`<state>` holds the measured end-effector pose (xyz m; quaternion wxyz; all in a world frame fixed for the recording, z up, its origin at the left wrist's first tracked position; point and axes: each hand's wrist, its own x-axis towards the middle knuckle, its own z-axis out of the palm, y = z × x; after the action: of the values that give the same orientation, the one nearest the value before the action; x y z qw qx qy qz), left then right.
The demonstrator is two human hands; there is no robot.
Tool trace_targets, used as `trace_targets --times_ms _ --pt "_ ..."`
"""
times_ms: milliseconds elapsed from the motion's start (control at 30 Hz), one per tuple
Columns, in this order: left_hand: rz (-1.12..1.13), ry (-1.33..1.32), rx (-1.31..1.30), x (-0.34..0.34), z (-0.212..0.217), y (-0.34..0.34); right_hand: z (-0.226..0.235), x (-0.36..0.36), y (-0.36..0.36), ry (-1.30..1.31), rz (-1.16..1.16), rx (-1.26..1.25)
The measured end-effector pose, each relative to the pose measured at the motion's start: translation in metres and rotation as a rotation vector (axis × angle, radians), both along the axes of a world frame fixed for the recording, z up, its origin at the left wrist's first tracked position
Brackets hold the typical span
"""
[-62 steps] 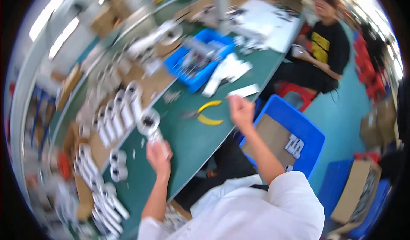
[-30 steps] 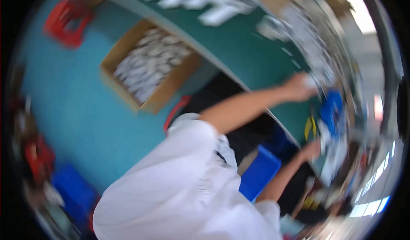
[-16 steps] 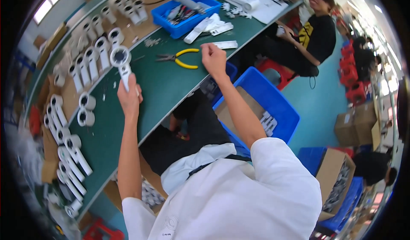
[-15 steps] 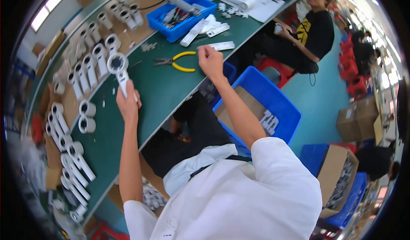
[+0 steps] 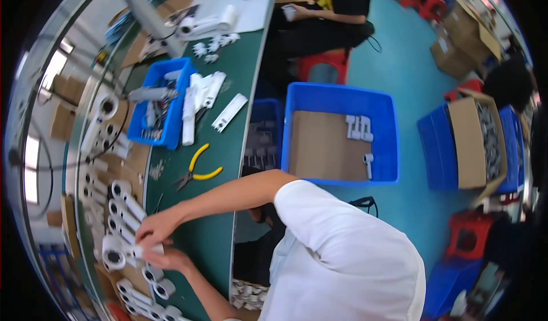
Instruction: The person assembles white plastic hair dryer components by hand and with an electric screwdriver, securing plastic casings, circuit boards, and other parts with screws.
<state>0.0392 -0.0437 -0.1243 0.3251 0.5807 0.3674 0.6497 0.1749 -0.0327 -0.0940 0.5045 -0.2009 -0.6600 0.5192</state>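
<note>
White part (image 5: 130,251) in both hands (image 5: 156,228), tabletop (image 5: 208,244) (room toward its edge (image 5: 233,245)) alongside.

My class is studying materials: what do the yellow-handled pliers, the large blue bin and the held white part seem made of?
Pliers: dark grey head, probably metal; smooth, bright yellow handles suggest plastic or rubber.
Large blue bin: likely moulded plastic, judging by its even colour and rounded corners.
Held white part: smooth white surface, so probably plastic, though coated metal can't be ruled out.

Your right arm (image 5: 228,197) reaches across leftward; right hand (image 5: 157,228), fingers curled, just beside left hand (image 5: 167,259); left forearm (image 5: 204,289) slants in from below.
</note>
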Motion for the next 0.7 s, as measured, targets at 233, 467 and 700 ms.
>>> trace_targets --times_ms 233,467,700 --pt "0.017 0.029 -0.075 0.013 -0.006 -0.021 -0.02 -0.029 0.022 0.037 0.031 0.085" --pt "-0.051 0.033 -0.223 0.019 0.003 -0.027 -0.023 -0.021 0.019 0.203 0.181 -0.087" --pt "0.055 0.093 -0.291 0.026 0.01 -0.034 -0.024 -0.017 0.014 0.276 0.23 -0.113"
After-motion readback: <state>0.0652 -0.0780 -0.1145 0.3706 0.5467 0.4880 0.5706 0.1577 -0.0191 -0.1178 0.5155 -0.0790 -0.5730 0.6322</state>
